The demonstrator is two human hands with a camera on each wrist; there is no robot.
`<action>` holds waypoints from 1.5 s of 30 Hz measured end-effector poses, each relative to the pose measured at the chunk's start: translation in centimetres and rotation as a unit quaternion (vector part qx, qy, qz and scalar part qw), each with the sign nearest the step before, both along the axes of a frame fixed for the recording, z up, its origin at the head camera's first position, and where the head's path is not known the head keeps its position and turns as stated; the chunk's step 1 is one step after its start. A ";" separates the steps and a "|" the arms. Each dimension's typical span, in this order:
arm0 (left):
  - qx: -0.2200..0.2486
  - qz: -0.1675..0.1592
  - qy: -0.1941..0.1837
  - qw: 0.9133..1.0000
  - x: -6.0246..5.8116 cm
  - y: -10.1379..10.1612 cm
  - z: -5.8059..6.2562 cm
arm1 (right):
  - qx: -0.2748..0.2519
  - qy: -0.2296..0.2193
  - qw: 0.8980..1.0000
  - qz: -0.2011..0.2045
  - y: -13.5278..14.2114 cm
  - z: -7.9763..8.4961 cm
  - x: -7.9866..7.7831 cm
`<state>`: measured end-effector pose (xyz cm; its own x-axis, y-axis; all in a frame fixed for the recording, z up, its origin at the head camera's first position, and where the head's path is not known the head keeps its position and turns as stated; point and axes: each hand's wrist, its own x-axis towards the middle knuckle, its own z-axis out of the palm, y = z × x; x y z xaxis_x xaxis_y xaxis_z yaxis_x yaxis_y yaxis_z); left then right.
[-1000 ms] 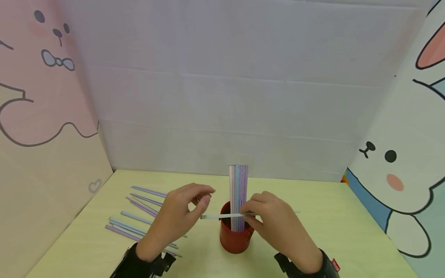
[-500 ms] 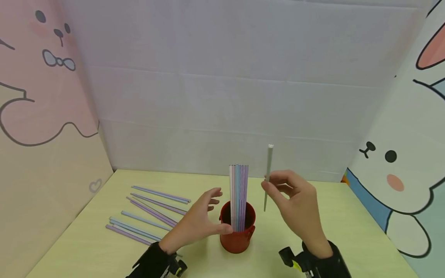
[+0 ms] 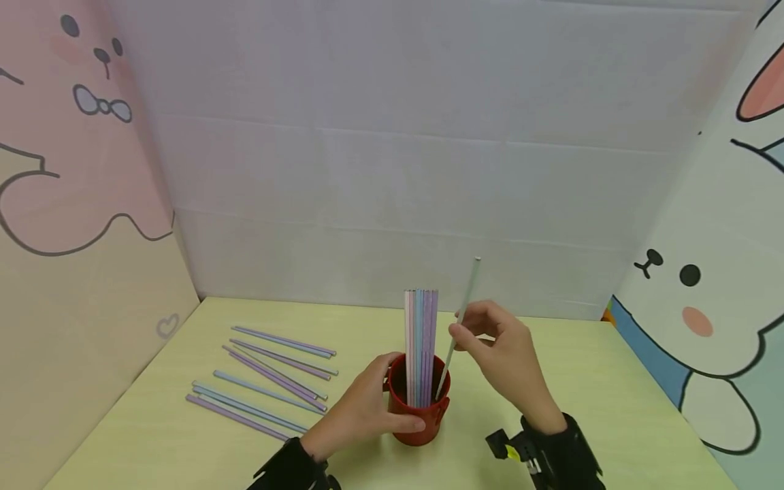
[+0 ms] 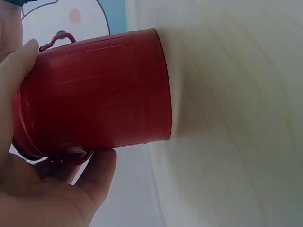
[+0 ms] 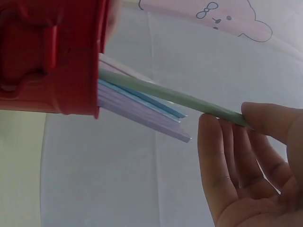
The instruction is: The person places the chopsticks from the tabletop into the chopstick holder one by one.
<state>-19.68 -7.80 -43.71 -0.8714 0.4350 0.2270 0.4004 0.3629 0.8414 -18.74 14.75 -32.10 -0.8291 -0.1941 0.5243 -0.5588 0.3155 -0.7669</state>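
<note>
A small red metal bucket (image 3: 415,430) with side loops stands upright on the table. My left hand (image 3: 367,405) holds it from the left, thumb across the front; in the left wrist view the fingers curve round its wall near the rim. Inside the bucket stands an upright bundle of pink, blue and purple straw-like sticks (image 3: 421,340). My right hand (image 3: 505,350) pinches a pale green straw-like stick (image 3: 468,292) between thumb and fingertips. It leans to the right, its lower end inside the rim, right of the bundle, as the right wrist view also shows.
Several purple and blue sticks (image 3: 263,391) lie loosely spread on the pale yellow table (image 3: 612,408), left of the bucket. A white sheet (image 3: 392,170) rises behind the table, with printed cartoon panels at both sides.
The green stick, first level across the bundle, was turned upright at the right and has moved left and down into the bucket. My left hand has come from the left to grip the bucket.
</note>
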 end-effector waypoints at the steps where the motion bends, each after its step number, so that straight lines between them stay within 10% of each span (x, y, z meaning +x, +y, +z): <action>1: 0.000 0.001 0.004 1.000 0.0 0.0 -0.1 | 0.010 -0.006 1.000 -0.001 0.1 -0.6 -0.4; 9: -0.006 0.003 0.002 1.000 0.1 -0.1 -0.3 | 0.071 -0.036 0.997 -0.021 0.7 -4.4 -3.3; 23: -0.022 0.010 -0.001 1.000 0.2 -0.1 -0.4 | 0.150 -0.022 0.988 -0.029 0.0 -6.6 -4.2; 45: -0.082 0.033 0.035 0.996 0.2 -1.1 0.2 | 0.181 0.041 0.981 -0.062 0.8 -4.0 -2.7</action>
